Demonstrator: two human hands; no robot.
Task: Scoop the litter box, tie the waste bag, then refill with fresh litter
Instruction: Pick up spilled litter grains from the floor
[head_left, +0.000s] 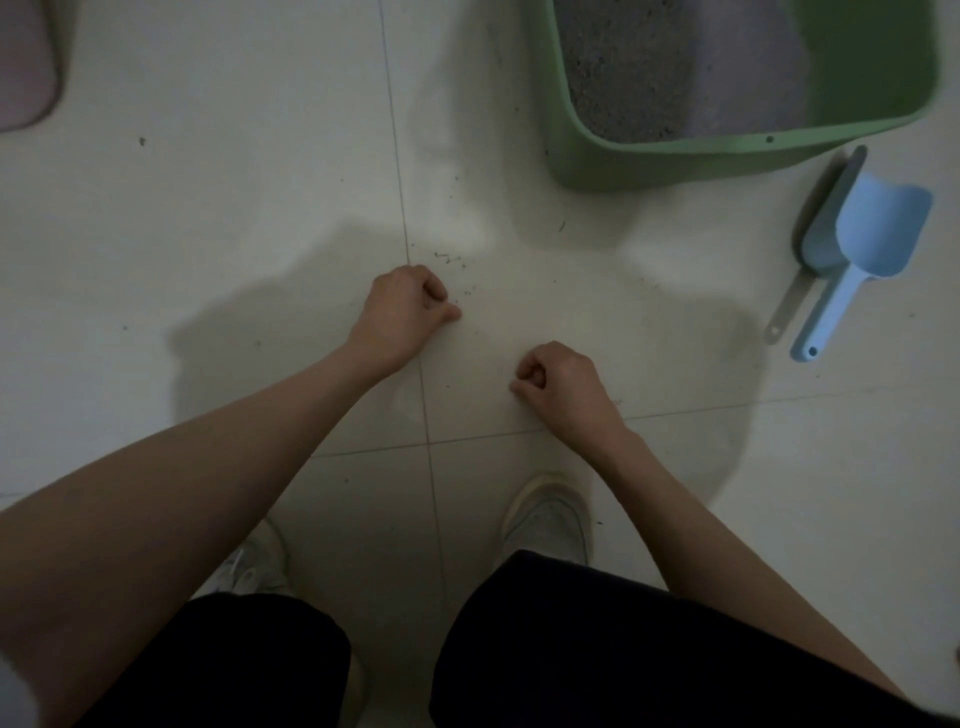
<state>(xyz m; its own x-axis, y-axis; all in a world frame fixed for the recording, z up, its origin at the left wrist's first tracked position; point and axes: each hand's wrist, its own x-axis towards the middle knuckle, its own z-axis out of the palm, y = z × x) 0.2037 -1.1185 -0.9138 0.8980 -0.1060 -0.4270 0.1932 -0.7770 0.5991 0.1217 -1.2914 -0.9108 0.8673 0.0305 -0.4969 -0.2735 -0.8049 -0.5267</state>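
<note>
Our hands: the left hand (402, 306) and the right hand (558, 376) both have curled fingers and hold nothing. They hang over the white tile floor (208, 208), quite near each other.
Which hand is closer: the right hand. The scoops lie off to its right and a bit farther from us.
Blue scoop (862, 244): it lies flat on the floor, just beside the litter box. Its long way runs from near us up toward the box. The handle end points back at us and the open bowl points at the box.
Second scoop (821, 228): it sits just left of the blue one, touching or almost touching. The light is dim, so we think it is gray-blue.
Litter box (675, 156): green, up ahead on the right, with gray litter (634, 78) inside.
Next move, we guess: the right hand goes right and takes the blue handle.
Floor bits: small dark crumbs lie near the left hand.
</note>
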